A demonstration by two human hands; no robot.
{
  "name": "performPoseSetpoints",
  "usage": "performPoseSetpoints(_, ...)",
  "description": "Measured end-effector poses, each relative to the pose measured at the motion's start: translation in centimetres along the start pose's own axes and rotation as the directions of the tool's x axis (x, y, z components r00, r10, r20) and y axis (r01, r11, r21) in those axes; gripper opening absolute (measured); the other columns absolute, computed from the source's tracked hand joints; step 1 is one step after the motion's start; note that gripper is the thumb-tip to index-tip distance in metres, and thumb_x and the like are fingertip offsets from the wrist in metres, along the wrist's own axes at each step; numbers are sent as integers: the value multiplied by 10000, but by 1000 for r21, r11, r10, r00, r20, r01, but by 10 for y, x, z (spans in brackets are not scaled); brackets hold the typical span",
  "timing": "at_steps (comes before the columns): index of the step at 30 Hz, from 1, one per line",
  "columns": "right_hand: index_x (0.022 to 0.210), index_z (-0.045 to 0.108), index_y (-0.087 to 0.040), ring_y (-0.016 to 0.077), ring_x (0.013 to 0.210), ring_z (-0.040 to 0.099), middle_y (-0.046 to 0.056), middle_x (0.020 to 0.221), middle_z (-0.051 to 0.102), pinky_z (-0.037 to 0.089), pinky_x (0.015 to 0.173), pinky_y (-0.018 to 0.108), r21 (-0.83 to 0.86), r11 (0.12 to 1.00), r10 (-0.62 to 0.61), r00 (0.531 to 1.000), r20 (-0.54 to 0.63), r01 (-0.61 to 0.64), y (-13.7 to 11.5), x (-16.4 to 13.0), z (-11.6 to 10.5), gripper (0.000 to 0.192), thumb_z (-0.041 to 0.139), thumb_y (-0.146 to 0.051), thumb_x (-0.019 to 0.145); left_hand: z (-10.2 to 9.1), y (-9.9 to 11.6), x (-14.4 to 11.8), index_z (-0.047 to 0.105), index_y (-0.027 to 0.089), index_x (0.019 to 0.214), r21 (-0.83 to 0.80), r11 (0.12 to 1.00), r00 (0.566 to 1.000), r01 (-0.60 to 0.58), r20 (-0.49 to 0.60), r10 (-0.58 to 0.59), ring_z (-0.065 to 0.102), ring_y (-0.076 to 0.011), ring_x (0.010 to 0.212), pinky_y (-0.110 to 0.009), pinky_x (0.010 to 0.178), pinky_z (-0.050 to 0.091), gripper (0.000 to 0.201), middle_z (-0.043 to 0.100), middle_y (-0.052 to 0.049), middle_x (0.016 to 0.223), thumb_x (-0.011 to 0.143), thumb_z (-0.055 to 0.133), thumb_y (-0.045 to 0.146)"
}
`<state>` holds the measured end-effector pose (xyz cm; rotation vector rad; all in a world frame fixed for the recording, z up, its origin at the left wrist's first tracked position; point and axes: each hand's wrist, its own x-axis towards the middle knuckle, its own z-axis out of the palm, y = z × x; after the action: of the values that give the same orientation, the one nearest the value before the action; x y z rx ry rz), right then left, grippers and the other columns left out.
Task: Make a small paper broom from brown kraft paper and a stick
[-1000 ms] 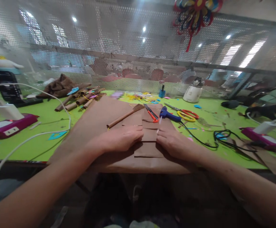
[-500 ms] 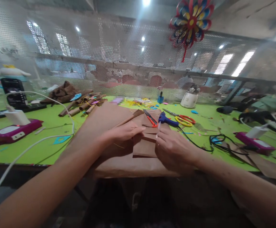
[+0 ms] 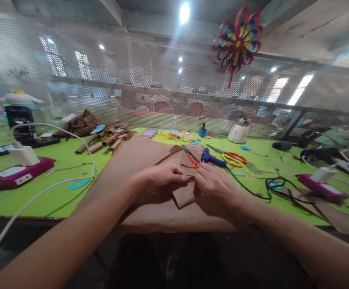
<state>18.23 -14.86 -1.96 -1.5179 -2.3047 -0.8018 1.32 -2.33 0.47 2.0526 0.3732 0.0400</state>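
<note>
Head view: two hands at the near edge of the worktop (image 3: 45, 204), mid-length. Left hand (image 3: 162, 175), fingers curled, pinches the left side of some folded paper (image 3: 185, 195); right hand (image 3: 215, 185), fingers bunched, grips its right side. Paper sits tilted between them, over a big brown sheet (image 3: 159, 220) that overhangs the near edge. Toward the far edge: cutter (image 3: 196, 161), glue gun (image 3: 213, 157), scissors (image 3: 234, 159). Tubes (image 3: 111, 134) near the far left corner.
</note>
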Motion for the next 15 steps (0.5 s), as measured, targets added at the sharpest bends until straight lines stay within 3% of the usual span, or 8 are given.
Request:
performPoseSetpoints(5, 692, 546, -155, 200, 764, 472, 78, 734, 549, 386, 695, 332, 89, 996, 26, 1000, -6, -26, 2, 0, 1, 127, 471, -126, 790, -2, -7, 3, 580, 131, 664, 97, 995, 998, -28, -57, 34, 333, -97, 597, -240, 583, 266, 314, 430, 28, 618, 753, 564, 432)
performPoseSetpoints(8, 792, 600, -140, 198, 823, 511, 91, 829, 588, 418, 740, 327, 296, 947, 142, 989, -30, -126, 14, 0, 3, 120, 481, -122, 795, -2, -5, 2, 550, 137, 640, 173, 985, 995, -14, -95, 31, 323, -92, 582, -241, 567, 257, 306, 407, 34, 601, 769, 540, 415)
performPoseSetpoints(10, 941, 619, -143, 175, 813, 548, 81, 901, 618, 443, 721, 298, 501, 832, 269, 963, 12, -238, 22, 3, 5, 217, 505, -108, 760, -2, -3, 0, 538, 142, 644, 201, 980, 993, 3, -119, 22, 306, -87, 559, -240, 543, 245, 302, 378, 42, 580, 786, 519, 408)
performPoseSetpoints(12, 1018, 621, -162, 151, 770, 576, 61, 925, 648, 454, 678, 267, 651, 672, 356, 925, 135, -353, 26, 10, 6, 289, 525, -126, 748, -1, -2, -1, 545, 144, 664, 210, 978, 991, 2, -133, 26, 299, -84, 539, -237, 525, 238, 294, 368, 45, 566, 803, 497, 400)
performPoseSetpoints(15, 864, 678, -170, 140, 670, 568, 36, 783, 671, 416, 585, 246, 701, 559, 320, 895, 312, -444, 24, 22, 7, 176, 548, -270, 800, 0, -3, -1, 578, 143, 710, 231, 973, 985, -13, -164, 52, 328, -85, 543, -229, 522, 250, 285, 407, 40, 575, 815, 480, 390)
